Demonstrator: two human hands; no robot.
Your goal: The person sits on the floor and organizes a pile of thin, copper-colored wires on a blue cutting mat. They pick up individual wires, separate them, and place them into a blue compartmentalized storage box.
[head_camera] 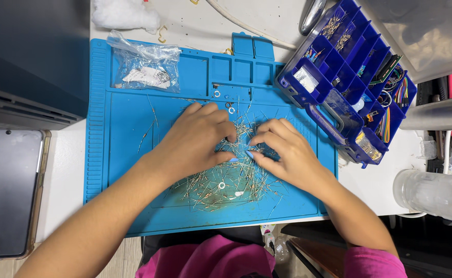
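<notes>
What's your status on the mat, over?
Left hand and right hand both down on the pile of wire-leaded components, fingertips meeting. Pile spread on blue mat. Blue organizer box alongside, clear.

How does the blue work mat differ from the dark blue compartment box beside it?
The work mat is light blue, flat and lies square on the table; the compartment box is dark blue, deep-walled and sits at an angle at the mat's right edge. The mat carries a loose pile of thin wire-leaded parts under the left hand and right hand; the box keeps small parts and coloured wires sorted in cells. Both have moulded compartments.
</notes>
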